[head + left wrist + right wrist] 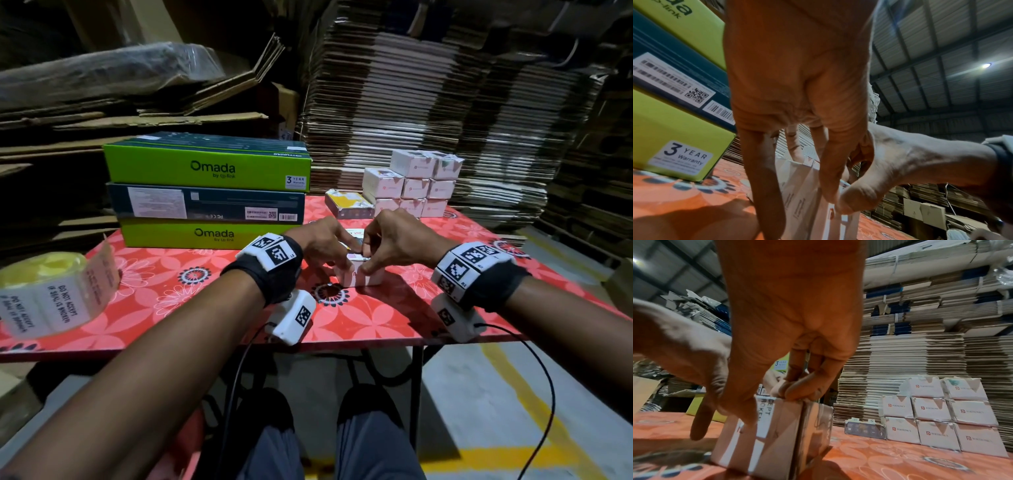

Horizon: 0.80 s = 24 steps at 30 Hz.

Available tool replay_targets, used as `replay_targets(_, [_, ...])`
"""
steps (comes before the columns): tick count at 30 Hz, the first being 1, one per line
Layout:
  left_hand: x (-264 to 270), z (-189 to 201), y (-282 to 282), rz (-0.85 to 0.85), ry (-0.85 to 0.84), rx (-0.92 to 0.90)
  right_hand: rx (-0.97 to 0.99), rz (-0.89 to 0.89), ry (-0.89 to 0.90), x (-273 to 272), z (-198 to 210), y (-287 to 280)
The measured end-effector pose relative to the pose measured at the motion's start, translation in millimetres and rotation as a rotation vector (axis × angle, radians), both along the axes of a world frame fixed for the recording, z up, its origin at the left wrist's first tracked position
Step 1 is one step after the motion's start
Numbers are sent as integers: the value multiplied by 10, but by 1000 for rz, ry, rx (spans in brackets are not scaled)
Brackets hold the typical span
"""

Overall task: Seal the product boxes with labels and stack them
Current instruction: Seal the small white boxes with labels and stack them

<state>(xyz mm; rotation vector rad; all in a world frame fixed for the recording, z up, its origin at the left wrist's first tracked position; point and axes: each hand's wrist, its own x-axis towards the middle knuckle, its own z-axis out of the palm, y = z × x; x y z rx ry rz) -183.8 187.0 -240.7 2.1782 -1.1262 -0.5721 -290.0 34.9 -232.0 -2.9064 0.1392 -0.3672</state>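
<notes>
A small white product box [359,279] stands on the red floral table [205,308] in front of me. My left hand [342,248] rests on its top and left side with straight fingers [766,186]. My right hand [368,262] pinches the box: its curled fingers [797,389] sit on the top edge while the thumb presses a white seal label [763,412] onto the near face of the box [777,443]. Part of the label's print is hidden by the thumb. A roll of seal labels [51,294] lies at the table's left edge.
A stack of white product boxes [418,185] stands at the back right, with a yellow-topped box [347,204] beside it. Three large green and blue boxes [209,192] are piled at the back left. Flattened cardboard [445,85] rises behind the table.
</notes>
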Motion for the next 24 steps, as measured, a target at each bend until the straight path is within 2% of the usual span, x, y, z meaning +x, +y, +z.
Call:
replay_targets(9, [-74,43,37,-7,47,20,-8,39,-44,-40,-48,-15])
replay_targets(17, [-74,49,51,-26,54,26,22,68,101,-41,55,-84])
replay_targets(24, [-76,50,55,-24,62,20,24,55,78,-39,22,-88])
